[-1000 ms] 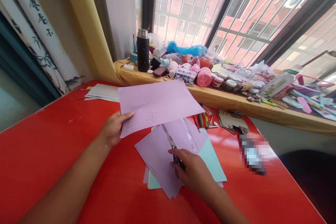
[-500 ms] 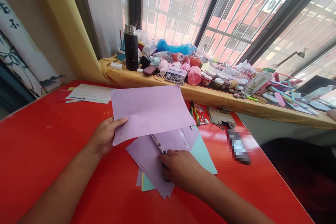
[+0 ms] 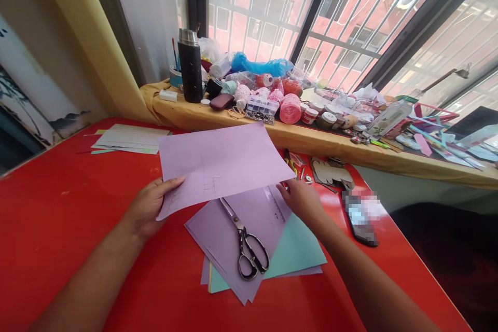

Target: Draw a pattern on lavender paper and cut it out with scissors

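Note:
A purple sheet with faint pencil lines is raised over the red table. Its left edge is pinched by my left hand, thumb on top. My right hand is at the sheet's right corner; its fingertips are partly behind the paper, closed on that corner. Below lie black-handled scissors, closed, on a stack of purple paper. A clear ruler rests on the stack, partly covered by the raised sheet. Green paper sticks out under the stack.
White sheets lie at the back left of the red table. Pliers, small metal parts, grey cut-outs and a blurred phone are on the right. A cluttered sill holds a black thermos and jars.
My right hand has let go of the scissors, leaving them on the purple stack, and has moved up and right to the corner of the raised sheet. The view has shifted slightly.

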### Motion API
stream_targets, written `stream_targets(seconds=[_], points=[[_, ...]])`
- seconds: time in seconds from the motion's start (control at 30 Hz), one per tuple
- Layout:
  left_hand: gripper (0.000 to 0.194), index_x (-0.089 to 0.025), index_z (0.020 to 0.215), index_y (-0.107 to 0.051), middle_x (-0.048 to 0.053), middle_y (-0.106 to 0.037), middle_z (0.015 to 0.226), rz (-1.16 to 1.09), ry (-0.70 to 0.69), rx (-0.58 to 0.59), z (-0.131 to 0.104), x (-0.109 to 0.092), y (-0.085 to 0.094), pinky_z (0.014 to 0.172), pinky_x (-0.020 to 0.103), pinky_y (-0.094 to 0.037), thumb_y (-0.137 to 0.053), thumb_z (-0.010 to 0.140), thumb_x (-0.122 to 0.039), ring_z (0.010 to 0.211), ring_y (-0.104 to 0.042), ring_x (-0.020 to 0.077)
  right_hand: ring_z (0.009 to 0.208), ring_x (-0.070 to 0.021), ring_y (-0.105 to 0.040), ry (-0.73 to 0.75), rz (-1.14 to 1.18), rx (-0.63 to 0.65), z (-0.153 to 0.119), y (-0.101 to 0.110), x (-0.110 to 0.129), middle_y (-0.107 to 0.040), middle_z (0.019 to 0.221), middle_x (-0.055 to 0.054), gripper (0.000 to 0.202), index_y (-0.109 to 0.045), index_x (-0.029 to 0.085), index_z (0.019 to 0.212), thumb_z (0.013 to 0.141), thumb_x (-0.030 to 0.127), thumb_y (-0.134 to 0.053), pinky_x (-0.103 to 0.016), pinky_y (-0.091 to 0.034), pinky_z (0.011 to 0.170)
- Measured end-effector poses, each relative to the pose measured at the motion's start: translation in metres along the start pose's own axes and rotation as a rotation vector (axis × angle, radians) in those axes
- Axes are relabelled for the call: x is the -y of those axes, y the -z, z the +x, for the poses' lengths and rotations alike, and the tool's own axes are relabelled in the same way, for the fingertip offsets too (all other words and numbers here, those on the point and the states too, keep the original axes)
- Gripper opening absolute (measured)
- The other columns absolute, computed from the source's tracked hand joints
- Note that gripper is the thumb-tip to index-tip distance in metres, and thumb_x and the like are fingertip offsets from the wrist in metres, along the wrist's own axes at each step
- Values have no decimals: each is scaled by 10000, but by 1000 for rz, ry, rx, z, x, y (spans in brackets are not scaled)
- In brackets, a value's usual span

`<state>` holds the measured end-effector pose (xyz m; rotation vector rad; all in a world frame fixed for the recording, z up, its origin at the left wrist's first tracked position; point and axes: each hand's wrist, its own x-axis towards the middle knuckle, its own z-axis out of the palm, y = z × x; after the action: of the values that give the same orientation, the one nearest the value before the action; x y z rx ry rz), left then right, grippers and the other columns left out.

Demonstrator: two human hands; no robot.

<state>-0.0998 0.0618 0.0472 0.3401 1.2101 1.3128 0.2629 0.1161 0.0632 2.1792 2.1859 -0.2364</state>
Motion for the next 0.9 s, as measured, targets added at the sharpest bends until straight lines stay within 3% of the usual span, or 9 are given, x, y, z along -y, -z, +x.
stream_targets(seconds=[0.33, 0.57, 0.63, 0.7, 0.8, 0.9], points=[[158, -126, 1010, -805, 137, -857, 918, 112, 51, 44, -7, 2, -10, 541, 274, -661, -828, 853, -137, 665, -790, 231, 1196, -304, -766, -85, -40, 106, 36, -7, -6, -725, 1449, -127, 358, -708, 202, 1430, 1104, 341, -762, -509, -672, 989], [124, -133, 1032, -804, 115, -849, 919, 68, 33, -12, -8, -1, -12, 568, 255, -657, -767, 915, -113, 658, -786, 206, 1176, -295, -770, -74, 82, -31, 24, -4, -3, -730, 1438, -123, 347, -711, 199, 1421, 1109, 347, -755, -507, -674, 984], [119, -131, 1032, -799, 107, -844, 905, 56, 36, -8, -8, -1, -13, 579, 256, -659, -764, 918, -116, 656, -783, 201, 1056, -260, -786, -25, 149, -74, 13, -4, -5, -780, 1287, -100, 264, -742, 180, 1315, 1108, 343, -749, -454, -676, 913], [113, -122, 1014, -792, 107, -837, 875, 59, 54, 6, -8, 3, -15, 564, 258, -651, -776, 903, -112, 638, -772, 199, 862, -254, -771, 36, 226, -113, -3, -8, -6, -819, 981, -89, 98, -768, 178, 1102, 1054, 217, -691, -349, -606, 767], [139, -121, 1013, -783, 120, -846, 894, 71, 97, 41, -9, 15, -22, 555, 257, -640, -799, 876, -104, 657, -779, 206, 636, -234, -707, 141, 343, -137, -31, -22, -3, -746, 714, -31, 179, -731, 208, 897, 997, 183, -584, -299, -492, 586], [145, -115, 1012, -776, 127, -846, 884, 90, 139, 62, -8, 32, -27, 561, 264, -637, -792, 871, -90, 664, -784, 213, 544, -220, -638, 256, 437, -162, -63, -40, 8, -671, 601, -21, 247, -685, 220, 785, 985, 203, -542, -302, -403, 522]])
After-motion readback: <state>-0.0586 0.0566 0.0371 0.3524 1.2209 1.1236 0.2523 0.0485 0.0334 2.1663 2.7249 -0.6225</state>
